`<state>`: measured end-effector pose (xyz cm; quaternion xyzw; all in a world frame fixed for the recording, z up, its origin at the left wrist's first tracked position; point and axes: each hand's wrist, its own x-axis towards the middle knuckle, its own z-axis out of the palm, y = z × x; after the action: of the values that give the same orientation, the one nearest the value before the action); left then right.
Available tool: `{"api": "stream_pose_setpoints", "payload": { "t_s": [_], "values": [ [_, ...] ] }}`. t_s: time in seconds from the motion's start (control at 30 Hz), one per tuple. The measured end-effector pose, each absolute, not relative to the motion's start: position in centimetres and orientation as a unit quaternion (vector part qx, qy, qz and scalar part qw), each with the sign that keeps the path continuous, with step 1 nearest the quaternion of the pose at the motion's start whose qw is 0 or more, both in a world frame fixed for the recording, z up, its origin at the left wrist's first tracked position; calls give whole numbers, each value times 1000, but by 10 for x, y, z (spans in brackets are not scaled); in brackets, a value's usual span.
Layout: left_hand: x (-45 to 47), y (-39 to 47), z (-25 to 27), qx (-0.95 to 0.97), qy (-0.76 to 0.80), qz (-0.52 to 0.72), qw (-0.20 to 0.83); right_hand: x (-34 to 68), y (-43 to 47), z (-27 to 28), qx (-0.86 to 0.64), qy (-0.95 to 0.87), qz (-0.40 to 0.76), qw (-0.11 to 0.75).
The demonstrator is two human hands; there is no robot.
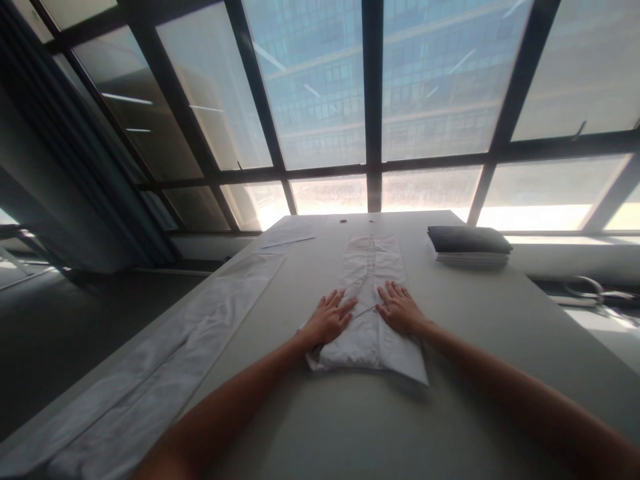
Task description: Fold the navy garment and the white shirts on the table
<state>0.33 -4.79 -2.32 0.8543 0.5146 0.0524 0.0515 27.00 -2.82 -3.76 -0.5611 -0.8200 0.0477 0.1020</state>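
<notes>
Two forearms (235, 403) over one counter (330, 427); one long white cloth (200, 340) left of the left fingers (333, 300); one folded white cloth (365, 347), wrinkled, seamed lengthwise, beneath these and the right fingers (391, 291), all extended flat, gripping nothing; one dark-topped stack (469, 243) beyond, rightward.

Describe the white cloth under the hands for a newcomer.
On the pale table before the big windows, find the white cloth running lengthwise down the middle. Left hand and right hand rest on it, not the left-edge cloth or dark-topped stack.

The garment (364, 333) is matt, wrinkled cloth.
</notes>
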Motion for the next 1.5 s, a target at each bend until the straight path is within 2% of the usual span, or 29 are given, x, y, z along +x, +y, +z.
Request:
{"api": "stream_pose_setpoints", "payload": {
  "t_s": [0.2,0.4,0.67,0.83,0.97,1.27,1.5],
  "values": [
    [7,11,-22,848,525,56,43,267,30,-31,-568,-817,46,92],
    [4,21,-25,853,515,80,28,269,41,-34,-565,-815,46,117],
    [1,22,-31,838,507,204,8,271,31,-34,-566,-809,56,151],
    [0,23,-24,809,520,268,63,270,28,-32,-560,-810,49,167],
    [0,23,-19,787,548,271,76,270,27,-32,-552,-814,51,175],
    [-9,10,-5,703,658,270,-6,272,28,-34,-546,-817,50,178],
    [-22,2,4,673,717,175,-52,273,28,-33,-549,-815,52,178]
  ]
}}
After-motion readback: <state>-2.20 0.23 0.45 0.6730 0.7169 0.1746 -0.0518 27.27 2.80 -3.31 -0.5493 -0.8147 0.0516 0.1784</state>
